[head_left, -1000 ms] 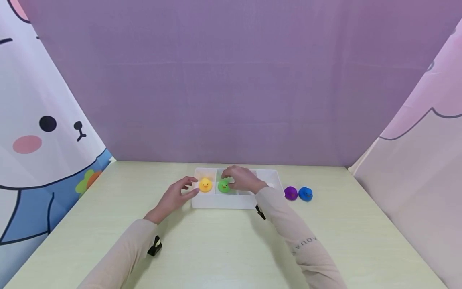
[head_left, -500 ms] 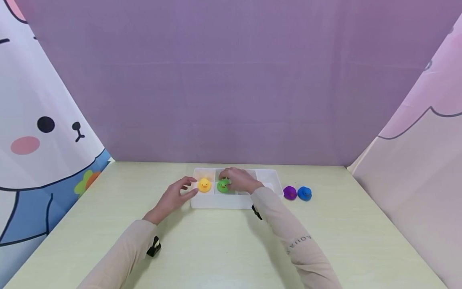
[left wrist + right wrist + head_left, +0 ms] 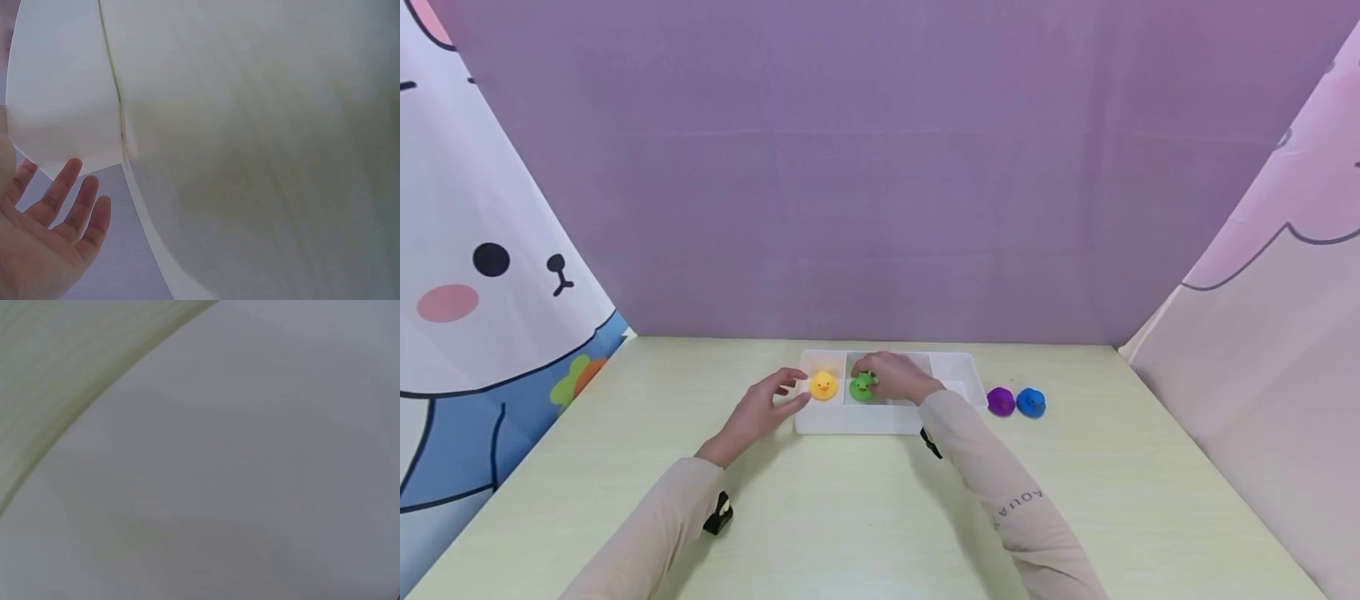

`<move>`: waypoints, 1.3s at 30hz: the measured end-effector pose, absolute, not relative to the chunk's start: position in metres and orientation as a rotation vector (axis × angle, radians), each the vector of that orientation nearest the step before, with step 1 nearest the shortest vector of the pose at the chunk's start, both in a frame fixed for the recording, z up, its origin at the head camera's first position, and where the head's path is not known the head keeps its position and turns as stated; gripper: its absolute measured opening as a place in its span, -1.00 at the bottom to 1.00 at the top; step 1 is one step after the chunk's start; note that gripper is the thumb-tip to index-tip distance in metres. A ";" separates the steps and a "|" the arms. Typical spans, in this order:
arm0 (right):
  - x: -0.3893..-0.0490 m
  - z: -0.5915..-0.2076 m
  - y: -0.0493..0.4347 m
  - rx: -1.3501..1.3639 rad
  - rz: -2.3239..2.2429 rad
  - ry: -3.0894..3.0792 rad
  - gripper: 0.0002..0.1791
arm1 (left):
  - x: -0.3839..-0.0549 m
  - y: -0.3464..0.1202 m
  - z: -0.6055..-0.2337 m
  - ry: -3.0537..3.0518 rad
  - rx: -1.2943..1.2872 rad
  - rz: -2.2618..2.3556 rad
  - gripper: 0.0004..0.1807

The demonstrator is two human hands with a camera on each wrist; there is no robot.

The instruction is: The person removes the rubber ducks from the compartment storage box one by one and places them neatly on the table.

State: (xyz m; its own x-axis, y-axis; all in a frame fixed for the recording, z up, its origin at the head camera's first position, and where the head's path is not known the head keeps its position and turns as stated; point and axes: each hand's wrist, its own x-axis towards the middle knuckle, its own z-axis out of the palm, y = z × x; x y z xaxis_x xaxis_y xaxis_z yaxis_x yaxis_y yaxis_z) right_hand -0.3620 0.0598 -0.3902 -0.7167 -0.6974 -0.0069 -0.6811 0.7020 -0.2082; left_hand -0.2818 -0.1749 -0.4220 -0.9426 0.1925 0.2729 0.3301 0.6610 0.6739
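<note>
A white divided tray [image 3: 865, 420] stands at the back of the table. Its leftmost compartment holds a yellow toy duck [image 3: 823, 385]. In the compartment beside that sits a green toy duck [image 3: 861, 387], pinched by the fingers of my right hand [image 3: 895, 377], which reaches over the tray. At the tray's left end is my left hand [image 3: 767, 406], fingers spread and loosely bent, close to the rim. The left wrist view shows that hand [image 3: 50, 237] beside the white tray wall [image 3: 69, 125], with nothing in its grasp. My right hand is out of the right wrist view.
Just right of the tray, a purple toy duck [image 3: 1001, 402] and a blue toy duck [image 3: 1031, 403] stand side by side on the pale table [image 3: 865, 517]. A purple cloth wall [image 3: 880, 183] rises behind, with printed cloths on both sides.
My right hand has shifted slightly to the left and lower around the green duck, its fingers closing on it. The left hand keeps its place by the tray's end.
</note>
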 end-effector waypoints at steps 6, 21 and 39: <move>-0.361 -0.391 0.060 -1.157 -0.282 2.823 -0.61 | -0.282 -0.175 -0.423 -2.702 -0.426 -1.137 -0.57; -0.358 -0.387 0.064 -1.191 -0.297 2.849 -0.62 | -0.282 -0.174 -0.422 -2.716 -0.412 -1.137 -0.56; -0.357 -0.372 0.069 -1.212 -0.267 2.856 -0.59 | -0.283 -0.174 -0.422 -2.718 -0.406 -1.155 -0.55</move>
State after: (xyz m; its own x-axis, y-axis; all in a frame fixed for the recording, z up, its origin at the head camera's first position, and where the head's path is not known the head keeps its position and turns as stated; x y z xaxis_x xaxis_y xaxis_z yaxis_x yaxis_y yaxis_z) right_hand -0.3569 0.0686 -0.3723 -0.6968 -0.7160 0.0418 -0.7114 0.6825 -0.1678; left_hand -0.2828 -0.1739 -0.4217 -0.9502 0.1848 0.2508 0.3088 0.6646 0.6804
